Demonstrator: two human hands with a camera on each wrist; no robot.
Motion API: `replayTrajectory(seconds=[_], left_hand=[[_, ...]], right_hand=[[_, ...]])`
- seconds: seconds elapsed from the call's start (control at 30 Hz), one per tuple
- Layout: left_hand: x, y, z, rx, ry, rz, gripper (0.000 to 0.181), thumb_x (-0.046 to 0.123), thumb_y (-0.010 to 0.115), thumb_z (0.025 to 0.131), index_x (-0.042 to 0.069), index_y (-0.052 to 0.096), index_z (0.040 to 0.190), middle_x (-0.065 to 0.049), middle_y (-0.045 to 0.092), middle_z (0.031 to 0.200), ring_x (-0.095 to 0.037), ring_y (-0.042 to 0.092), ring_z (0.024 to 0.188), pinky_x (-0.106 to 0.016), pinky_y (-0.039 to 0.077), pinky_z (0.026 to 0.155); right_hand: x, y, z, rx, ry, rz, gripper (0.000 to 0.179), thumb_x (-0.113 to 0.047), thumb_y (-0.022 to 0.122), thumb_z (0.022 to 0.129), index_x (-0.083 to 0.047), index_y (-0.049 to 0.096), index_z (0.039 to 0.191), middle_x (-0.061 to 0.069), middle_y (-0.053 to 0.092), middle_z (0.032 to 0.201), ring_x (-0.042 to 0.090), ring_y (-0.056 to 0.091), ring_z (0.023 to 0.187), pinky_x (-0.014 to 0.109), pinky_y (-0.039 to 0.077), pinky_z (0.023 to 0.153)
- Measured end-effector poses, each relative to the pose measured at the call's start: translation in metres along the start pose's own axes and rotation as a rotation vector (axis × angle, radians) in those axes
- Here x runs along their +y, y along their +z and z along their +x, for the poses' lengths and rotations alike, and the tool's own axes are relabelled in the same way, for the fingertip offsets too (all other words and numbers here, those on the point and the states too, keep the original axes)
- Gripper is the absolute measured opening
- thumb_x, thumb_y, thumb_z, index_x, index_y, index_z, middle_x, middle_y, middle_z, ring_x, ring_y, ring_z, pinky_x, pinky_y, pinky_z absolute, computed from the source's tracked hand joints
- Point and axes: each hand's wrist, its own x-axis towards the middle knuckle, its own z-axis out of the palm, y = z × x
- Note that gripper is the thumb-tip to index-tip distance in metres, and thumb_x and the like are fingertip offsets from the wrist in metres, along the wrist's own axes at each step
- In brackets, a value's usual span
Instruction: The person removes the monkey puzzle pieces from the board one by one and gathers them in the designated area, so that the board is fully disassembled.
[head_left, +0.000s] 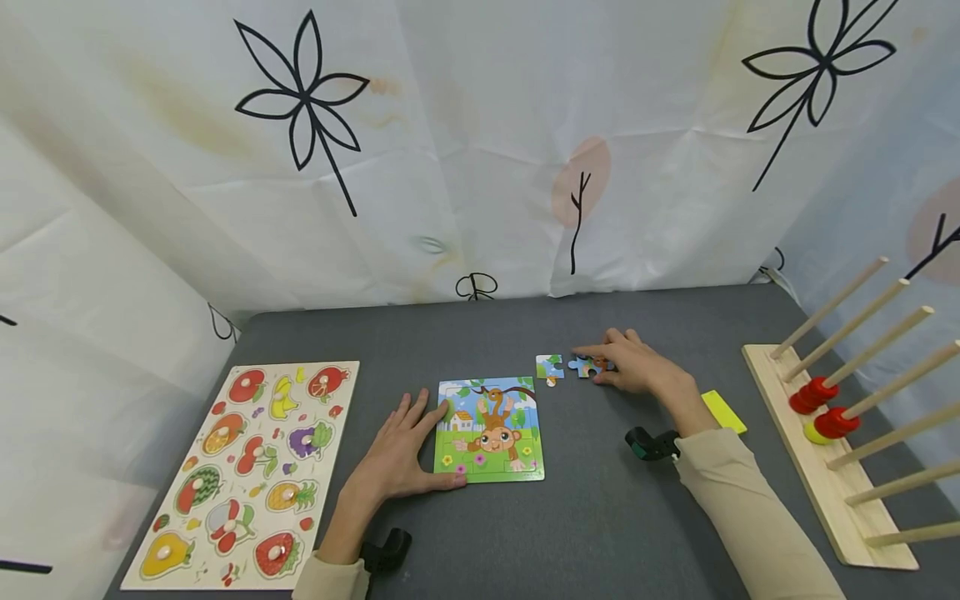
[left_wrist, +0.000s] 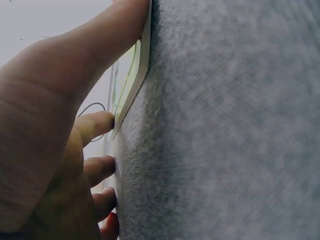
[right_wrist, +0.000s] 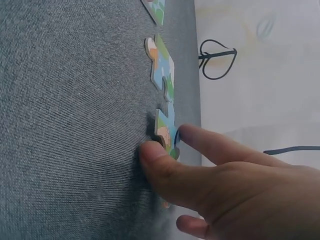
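Across a gray table, the left hand, fingers spread, touches the monkey puzzle at lower center; the right hand pinches a puzzle piece right of center, near a second piece.

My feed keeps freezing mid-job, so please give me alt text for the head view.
A person's right hand grips a jigsaw piece beside another loose piece on a gray table, while the left hand touches the left side of a monkey puzzle. A fruit board lies at left; a wooden peg rack with red and yellow rings is at right.
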Motion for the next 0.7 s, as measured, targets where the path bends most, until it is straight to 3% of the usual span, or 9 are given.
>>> replayTrajectory(seconds=[0.27,0.47,0.7], left_hand=[[0.0,-0.001,-0.001,-0.005,-0.011,-0.008,0.111,0.066,0.083,0.07,0.018,0.038,0.16,-0.02,0.021,0.171,-0.046,0.013,0.159,-0.064,0.02,0.127],[0.0,0.0,0.0,-0.006,-0.005,-0.01,0.111,0.066,0.083,0.07,0.018,0.038,0.16,-0.019,0.02,0.171,-0.046,0.013,0.159,-0.064,0.02,0.127],[-0.001,0.001,0.001,-0.002,-0.004,-0.011,0.111,0.066,0.083,0.07,0.017,0.039,0.159,-0.019,0.021,0.171,-0.046,0.013,0.159,-0.064,0.02,0.127]], right_hand=[[-0.002,0.009,0.004,0.056,0.049,0.017,0.052,-0.029,0.072,0.097,-0.015,0.06,0.145,0.012,0.055,0.107,0.024,0.043,0.091,0.034,0.041,0.07],[-0.006,0.013,0.006,0.117,0.059,0.036,0.044,-0.025,0.071,0.097,-0.012,0.065,0.138,0.01,0.055,0.101,0.024,0.044,0.089,0.035,0.041,0.07],[-0.008,0.014,0.004,0.114,0.058,0.044,0.043,-0.025,0.069,0.099,-0.012,0.064,0.14,0.017,0.058,0.114,0.025,0.046,0.09,0.036,0.042,0.07]])
